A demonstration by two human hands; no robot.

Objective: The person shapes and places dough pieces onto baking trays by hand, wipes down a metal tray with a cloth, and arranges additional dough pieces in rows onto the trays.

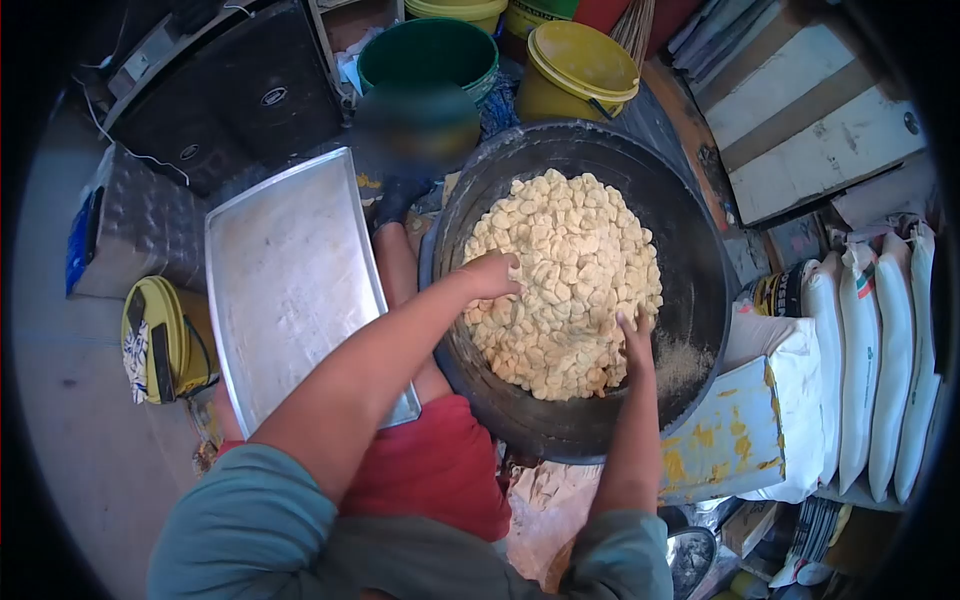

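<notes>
A heap of small, pale, floury dough pieces (575, 270) fills much of a wide black tub (690, 250) in front of me. My left hand (490, 276) reaches over the tub's left side, its fingers curled at the heap's left edge. What lies inside those fingers is hidden. At the heap's lower right, my right hand (637, 348) touches the pieces with thumb and fingers apart. A shallow metal tray (295, 285) rests at a slant over my leg, left of the tub.
Behind the tub stand a green bucket (430, 50) and a yellow bucket (575, 65). Another yellow bucket (180, 340) sits beyond the tray. White sacks (860, 370) line the right side, near a paint-stained metal panel (725, 435). A dark speaker cabinet (230, 95) is at upper left.
</notes>
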